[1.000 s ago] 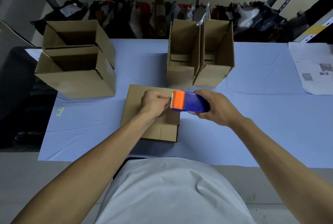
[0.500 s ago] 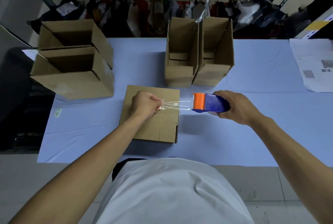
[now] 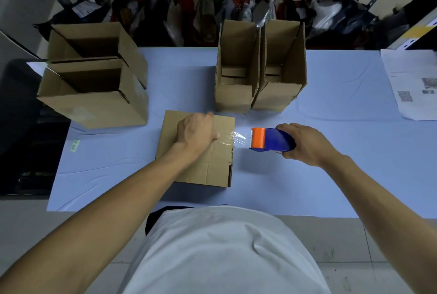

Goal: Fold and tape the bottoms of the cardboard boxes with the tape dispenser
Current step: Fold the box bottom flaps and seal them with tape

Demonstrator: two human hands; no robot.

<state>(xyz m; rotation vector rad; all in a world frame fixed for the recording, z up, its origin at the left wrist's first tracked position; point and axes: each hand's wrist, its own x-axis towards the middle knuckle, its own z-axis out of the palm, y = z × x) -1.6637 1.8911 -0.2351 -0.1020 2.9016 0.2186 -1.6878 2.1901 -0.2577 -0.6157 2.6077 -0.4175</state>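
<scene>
Blue table [image 3: 331,175], left hand [image 3: 196,132] now pressing tape [image 3: 233,139] onto box [image 3: 212,163], right hand [image 3: 305,143] gripping dispenser [image 3: 272,139]

My left hand [image 3: 196,134] lay knuckles up, fingers curled and pressing down, forearm stretched forward from low left. My right hand [image 3: 305,145] was wrapped tight in a closed grip, wrist bent, arm reaching in from the right.
</scene>
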